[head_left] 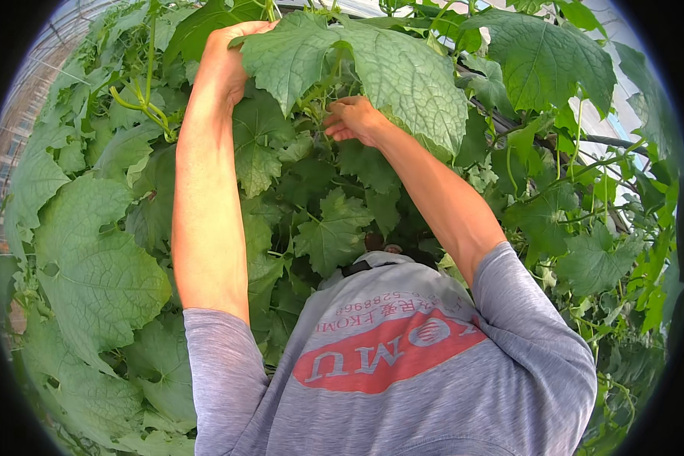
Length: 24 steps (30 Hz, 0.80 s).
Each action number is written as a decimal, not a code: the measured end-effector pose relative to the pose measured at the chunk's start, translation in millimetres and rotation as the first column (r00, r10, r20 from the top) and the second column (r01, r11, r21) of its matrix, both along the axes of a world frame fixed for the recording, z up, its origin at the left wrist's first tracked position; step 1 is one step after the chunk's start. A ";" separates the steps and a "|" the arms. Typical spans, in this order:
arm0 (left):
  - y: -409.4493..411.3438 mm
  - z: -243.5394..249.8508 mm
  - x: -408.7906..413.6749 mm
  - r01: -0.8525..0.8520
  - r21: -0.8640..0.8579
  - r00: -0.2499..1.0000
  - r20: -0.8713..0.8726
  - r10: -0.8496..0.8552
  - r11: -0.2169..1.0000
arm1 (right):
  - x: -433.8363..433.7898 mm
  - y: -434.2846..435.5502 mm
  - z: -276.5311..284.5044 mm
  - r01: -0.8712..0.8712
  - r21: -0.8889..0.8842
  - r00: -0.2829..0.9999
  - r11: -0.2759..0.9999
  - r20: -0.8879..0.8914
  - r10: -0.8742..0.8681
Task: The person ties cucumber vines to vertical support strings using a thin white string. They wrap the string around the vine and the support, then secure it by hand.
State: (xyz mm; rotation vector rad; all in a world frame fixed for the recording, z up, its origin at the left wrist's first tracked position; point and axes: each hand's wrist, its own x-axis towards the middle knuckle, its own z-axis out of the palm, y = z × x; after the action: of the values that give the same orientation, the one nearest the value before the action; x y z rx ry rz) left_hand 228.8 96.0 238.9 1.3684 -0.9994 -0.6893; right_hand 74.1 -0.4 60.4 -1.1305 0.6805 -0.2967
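My left hand point(233, 48) is raised to the top of the view, beside a green vine stem point(269, 10); its fingertips are partly hidden behind a big lobed leaf point(399, 68), so what they hold cannot be told. Lower and to the right, my right hand point(350, 118) reaches in under the same leaf, fingers slightly bent and close to thin stems and tendrils point(319, 102). Whether its thumb and forefinger pinch a tendril is not clear. Broad green leaves point(330, 225) hang below and between both forearms.
Dense climbing foliage point(97, 273) surrounds me on both sides. A thick bent green stem point(148, 105) hangs left of my left forearm. At the right, vines cross a dark pipe point(610, 141) before pale sheeting. A building point(11, 148) shows at the far left.
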 end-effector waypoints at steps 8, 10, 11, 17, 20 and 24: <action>1.4 3.2 -10.0 0.001 0.057 1.000 0.021 -0.002 0.998 | 14.4 -1.6 -42.9 0.338 -0.918 0.941 0.209 0.330 -0.073; 3.4 3.7 -8.8 0.011 0.054 1.000 0.029 -0.013 0.998 | 21.0 0.3 -53.1 0.255 -0.960 0.963 -0.119 0.264 -0.063; 4.0 3.7 -7.6 0.019 0.053 0.999 0.033 -0.021 0.998 | 22.6 -4.9 -56.2 0.130 -0.962 0.985 -0.242 0.153 -0.076; 6.9 11.2 2.0 -0.039 0.068 0.998 -0.049 0.042 0.997 | 8.4 -34.8 -61.7 -0.214 -0.479 0.953 -0.851 0.089 -0.289; 3.0 3.1 36.3 -0.056 0.091 0.992 -0.106 0.065 0.994 | 3.9 -26.0 -55.4 -0.074 -0.344 0.929 -0.936 0.319 -0.190; -1.6 -4.4 15.2 -0.096 -0.004 0.993 0.063 0.096 0.995 | -2.4 1.4 6.1 -0.186 -0.977 0.982 -0.104 -0.187 0.006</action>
State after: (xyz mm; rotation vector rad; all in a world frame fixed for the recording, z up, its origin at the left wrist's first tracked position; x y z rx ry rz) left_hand 244.0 94.3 234.5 1.4353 -0.9770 -0.5769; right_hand 71.7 1.0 66.5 -2.7885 0.3452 -0.6900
